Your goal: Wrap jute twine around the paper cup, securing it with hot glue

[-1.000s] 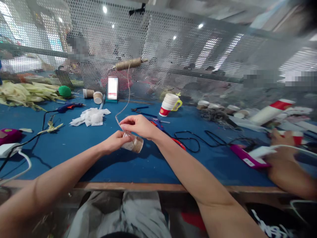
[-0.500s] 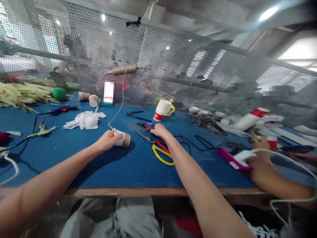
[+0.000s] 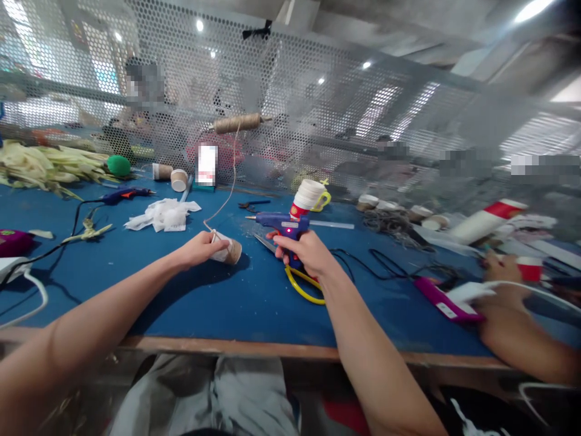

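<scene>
In my left hand [image 3: 202, 249] is a paper cup [image 3: 233, 252] lying on its side, partly wrapped with brown twine. A strand of twine [image 3: 235, 169] runs from it up to a spool [image 3: 238, 123] at the mesh panel. My right hand [image 3: 302, 248] grips a blue hot glue gun [image 3: 284, 224] with a lit red light; its nozzle points left and a clear glue stick [image 3: 333, 224] sticks out behind. Beneath that hand, scissors with yellow and red handles [image 3: 303, 292] lie partly hidden on the blue table [image 3: 254, 315].
Stacked cups [image 3: 310, 195] and pliers [image 3: 254, 203] lie behind my hands. White fabric scraps [image 3: 162, 215] and another glue gun [image 3: 127, 194] are at left. A purple power strip [image 3: 447, 303] and a co-worker's hand [image 3: 502, 272] are at right. A perforated metal panel [image 3: 295, 121] borders the back.
My right hand has picked the glue gun up off the table and raised it, nozzle to the left. My left hand still holds the cup in nearly the same place. The view has shifted slightly.
</scene>
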`<move>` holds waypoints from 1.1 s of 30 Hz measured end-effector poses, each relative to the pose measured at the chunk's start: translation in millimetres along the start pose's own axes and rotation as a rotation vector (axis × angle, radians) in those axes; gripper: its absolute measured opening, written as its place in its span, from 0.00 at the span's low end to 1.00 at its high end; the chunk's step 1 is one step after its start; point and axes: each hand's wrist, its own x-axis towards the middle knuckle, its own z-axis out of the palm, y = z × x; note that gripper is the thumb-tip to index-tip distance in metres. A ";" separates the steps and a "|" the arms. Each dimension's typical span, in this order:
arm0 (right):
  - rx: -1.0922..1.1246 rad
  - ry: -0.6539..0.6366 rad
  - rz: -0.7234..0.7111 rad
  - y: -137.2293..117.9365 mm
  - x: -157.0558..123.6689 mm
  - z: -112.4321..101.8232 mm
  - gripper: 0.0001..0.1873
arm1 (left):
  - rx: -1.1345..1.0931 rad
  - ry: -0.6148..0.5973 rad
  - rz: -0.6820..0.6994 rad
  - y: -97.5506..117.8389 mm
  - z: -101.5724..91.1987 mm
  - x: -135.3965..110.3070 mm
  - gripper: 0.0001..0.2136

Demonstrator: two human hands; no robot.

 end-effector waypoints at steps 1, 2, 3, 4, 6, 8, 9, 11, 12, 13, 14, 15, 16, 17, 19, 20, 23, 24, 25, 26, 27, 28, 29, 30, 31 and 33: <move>-0.020 -0.012 -0.019 0.9 -2.9 4.6 0.12 | 0.004 -0.006 0.002 -0.2 -0.8 0.4 0.16; -0.043 -0.022 -0.028 1.8 -5.5 8.6 0.12 | 0.007 -0.013 0.002 -0.6 -1.5 0.9 0.16; -0.064 -0.026 -0.030 2.3 -7.8 11.8 0.12 | 0.006 -0.019 0.002 -1.2 -2.2 1.4 0.16; -0.080 -0.030 -0.029 2.5 -9.8 14.0 0.12 | 0.002 -0.025 0.002 -1.9 -2.7 1.9 0.16; -0.110 -0.048 -0.023 1.6 -13.4 16.0 0.12 | -0.003 -0.037 0.008 -3.1 -3.5 2.7 0.16; -0.158 -0.068 -0.016 -0.6 -16.4 16.0 0.12 | 0.000 -0.040 0.016 -3.8 -4.0 2.9 0.17; -0.184 -0.077 -0.015 -2.0 -17.7 15.9 0.13 | 0.001 -0.040 0.018 -3.8 -4.1 2.8 0.17; -0.221 -0.089 -0.018 -4.7 -19.8 16.3 0.13 | 0.000 -0.040 0.016 -3.3 -4.2 2.4 0.18; -0.233 -0.089 -0.020 -5.7 -20.6 16.8 0.13 | 0.001 -0.041 0.013 -2.9 -4.1 2.2 0.18; -0.243 -0.089 -0.022 -6.4 -21.2 17.5 0.13 | 0.006 -0.041 0.014 -2.4 -4.0 1.9 0.18; -0.251 -0.090 -0.023 -6.7 -21.5 18.2 0.13 | 0.011 -0.038 0.018 -2.0 -3.8 1.7 0.19; -0.257 -0.090 -0.024 -6.7 -21.6 18.8 0.13 | 0.017 -0.033 0.022 -1.5 -3.6 1.4 0.19; -0.263 -0.090 -0.025 -6.4 -21.6 19.3 0.13 | 0.020 -0.027 0.025 -1.2 -3.4 1.2 0.19; -0.269 -0.089 -0.027 -6.0 -21.5 19.6 0.13 | 0.023 -0.023 0.026 -0.9 -3.1 1.1 0.18; -0.280 -0.087 -0.022 -5.1 -21.3 19.8 0.13 | 0.019 -0.025 0.029 -0.6 -2.7 0.8 0.18; -0.286 -0.087 -0.020 -4.9 -21.3 19.7 0.13 | 0.018 -0.026 0.031 -0.5 -2.5 0.7 0.18; -0.304 -0.092 -0.016 -4.9 -21.7 19.3 0.13 | 0.029 -0.009 0.032 -0.6 -2.1 0.8 0.18; -0.314 -0.094 -0.020 -5.1 -22.0 19.2 0.13 | 0.034 0.004 0.028 -0.7 -1.9 1.0 0.19; -0.326 -0.096 -0.027 -5.3 -22.4 19.1 0.13 | 0.038 0.018 0.022 -0.8 -1.8 1.1 0.19; -0.338 -0.097 -0.033 -5.5 -22.8 19.0 0.13 | 0.038 0.028 0.018 -1.0 -1.7 1.3 0.19; -0.349 -0.098 -0.040 -5.8 -23.2 19.0 0.13 | 0.034 0.035 0.016 -1.3 -1.6 1.4 0.19; -0.360 -0.097 -0.048 -6.2 -23.7 19.1 0.13 | 0.028 0.038 0.016 -1.6 -1.5 1.6 0.19; -0.368 -0.097 -0.054 -6.6 -24.3 19.3 0.13 | 0.020 0.038 0.017 -2.0 -1.4 1.7 0.19; -0.378 -0.096 -0.058 -7.1 -24.9 19.6 0.13 | 0.013 0.037 0.019 -2.3 -1.4 1.8 0.20; -0.388 -0.094 -0.061 -7.6 -25.6 20.0 0.13 | 0.006 0.036 0.020 -2.6 -1.5 1.8 0.20; -0.409 -0.089 -0.067 -8.5 -27.0 21.1 0.14 | 0.000 0.034 0.021 -2.7 -1.6 1.6 0.20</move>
